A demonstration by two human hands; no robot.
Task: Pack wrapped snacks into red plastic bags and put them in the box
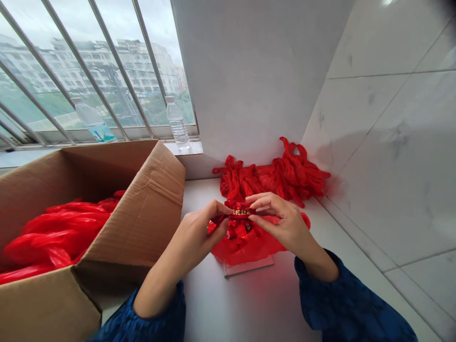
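Between my two hands is a small red packet with gold markings. My left hand pinches its left end between thumb and fingers. At the other end, my right hand grips it with thumb and fingertips. Directly below lies a spread-out red plastic bag with several small red wrapped pieces on it. Under that bag a flat pale pinkish object shows only its front edge. The exact contents of the packet cannot be made out.
A cardboard box with red plastic bags inside stands at left. More bunched red bags lie against the back wall. Two plastic bottles, one clear and one with a blue label, stand on the sill by the barred window.
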